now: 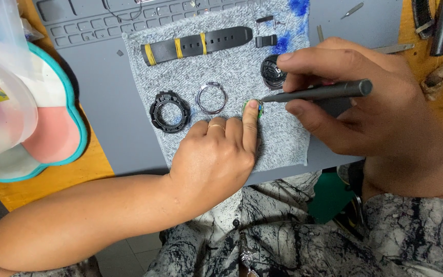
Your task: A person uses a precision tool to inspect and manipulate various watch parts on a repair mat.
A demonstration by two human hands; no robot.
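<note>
small green part (260, 107) mostly hidden under left hand (216, 159) forefinger, other fingers curled; right hand (365, 97) fingers clamped on dark tool (319, 92)

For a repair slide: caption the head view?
Left hand pins a small green part on grey cloth while right hand applies a dark pen-shaped tool.

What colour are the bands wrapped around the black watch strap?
Yellow: three bands around the watch strap, clearest in the head view.
</note>
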